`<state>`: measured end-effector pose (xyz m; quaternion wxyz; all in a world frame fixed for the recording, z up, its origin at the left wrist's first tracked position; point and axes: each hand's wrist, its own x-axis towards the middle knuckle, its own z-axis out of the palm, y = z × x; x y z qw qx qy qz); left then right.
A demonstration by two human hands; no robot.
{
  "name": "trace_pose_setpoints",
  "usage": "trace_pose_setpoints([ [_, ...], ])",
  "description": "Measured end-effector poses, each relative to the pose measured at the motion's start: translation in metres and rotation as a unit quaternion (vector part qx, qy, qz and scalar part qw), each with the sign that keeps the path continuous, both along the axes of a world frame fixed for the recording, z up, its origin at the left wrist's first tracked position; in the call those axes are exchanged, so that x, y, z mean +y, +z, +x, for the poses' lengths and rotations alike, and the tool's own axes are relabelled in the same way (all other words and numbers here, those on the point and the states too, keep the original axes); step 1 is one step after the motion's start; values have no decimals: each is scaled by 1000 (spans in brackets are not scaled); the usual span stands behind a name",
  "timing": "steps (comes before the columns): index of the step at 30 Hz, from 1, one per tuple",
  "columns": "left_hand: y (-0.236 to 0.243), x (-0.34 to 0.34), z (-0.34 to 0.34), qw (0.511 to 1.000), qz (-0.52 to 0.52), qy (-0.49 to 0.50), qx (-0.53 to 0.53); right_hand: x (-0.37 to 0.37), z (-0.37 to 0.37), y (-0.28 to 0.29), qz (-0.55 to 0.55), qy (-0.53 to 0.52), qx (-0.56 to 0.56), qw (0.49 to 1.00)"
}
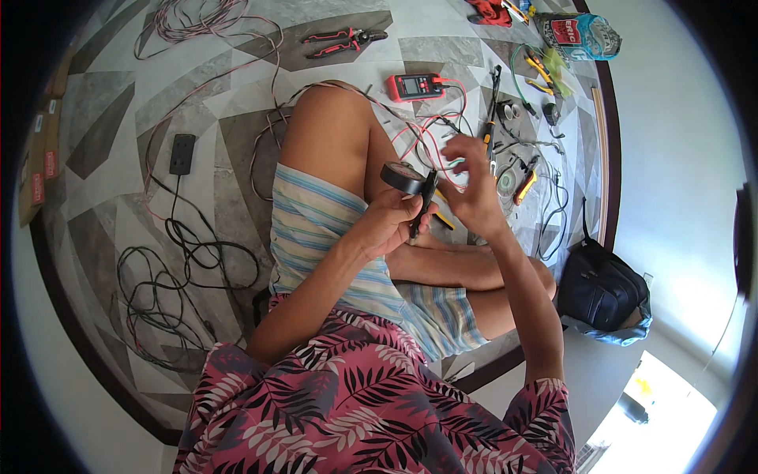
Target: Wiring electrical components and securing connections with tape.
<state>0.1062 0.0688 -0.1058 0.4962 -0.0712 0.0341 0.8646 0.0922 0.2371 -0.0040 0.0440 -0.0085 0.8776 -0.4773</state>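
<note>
My left hand (392, 221) is closed round a slim black stick-shaped piece (427, 203), held tilted above my crossed legs. A roll of black electrical tape (401, 178) sits against the piece's upper end, just above my left thumb. Whether a strip of tape joins the two is too small to tell. To the right of the piece is my right hand (476, 189), its fingers bent and a gap between them and the thumb. I see nothing in it. Red, white and black wires (426, 134) lie beyond both hands.
A red multimeter (414, 87) lies ahead, with red-handled pliers (344, 42) farther off. Yellow-handled tools (525, 182) and loose cables lie at right. Coiled black cord (162, 296) and a black socket block (182, 153) are at left. A black backpack (604, 284) leans by the wall.
</note>
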Motion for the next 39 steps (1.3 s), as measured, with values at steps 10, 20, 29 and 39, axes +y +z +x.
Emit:
trace_pose_setpoints([
  [10, 40, 11, -5, 974, -195, 95, -59, -53, -6, 58, 85, 23, -139, 986],
  [20, 15, -8, -21, 995, -43, 45, 77, -6, -7, 77, 266, 120, -125, 948],
  [29, 26, 6, -23, 959, -229, 45, 164, -9, 0, 61, 346, 142, -19, 927],
  [39, 40, 18, -12, 923, -325, 138, 154, -15, 5, 44, 343, 64, 31, 937],
])
